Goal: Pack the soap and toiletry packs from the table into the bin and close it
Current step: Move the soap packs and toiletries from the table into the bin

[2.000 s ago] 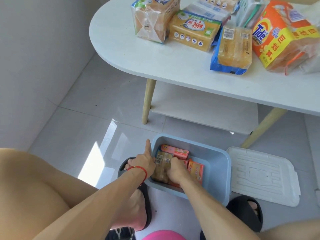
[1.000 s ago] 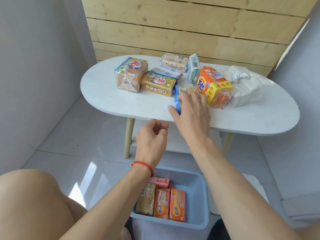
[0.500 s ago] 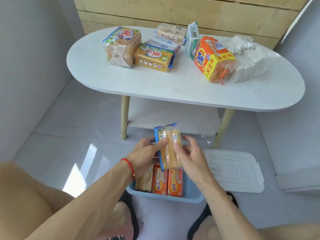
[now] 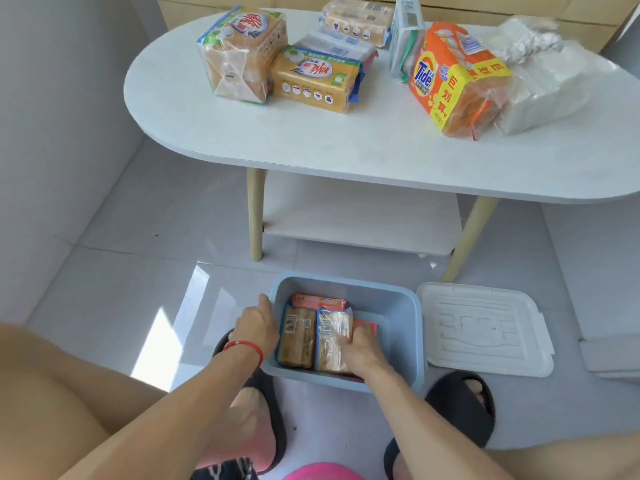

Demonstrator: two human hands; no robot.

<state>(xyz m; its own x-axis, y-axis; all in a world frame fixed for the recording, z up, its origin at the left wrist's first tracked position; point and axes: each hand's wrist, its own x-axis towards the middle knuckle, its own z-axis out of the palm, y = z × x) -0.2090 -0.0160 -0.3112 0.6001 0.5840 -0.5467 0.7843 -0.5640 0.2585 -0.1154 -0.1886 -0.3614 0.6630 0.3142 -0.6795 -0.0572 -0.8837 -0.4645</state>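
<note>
Your right hand (image 4: 363, 351) reaches into the blue bin (image 4: 398, 306), fingers closed around a blue-edged soap pack (image 4: 332, 336) standing among other packs. Your left hand (image 4: 256, 327) clasps the bin's left rim. The white lid (image 4: 485, 330) lies just beside it. Beyond, more packs wait on the table (image 4: 346, 147).

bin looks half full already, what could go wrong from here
1. The bin may run out of room: bulky packs like the Tide pack remain on the table.
2. Overfilling might stop the lid from closing.
3. The right hand could jam the blue-edged soap pack crooked.
</note>
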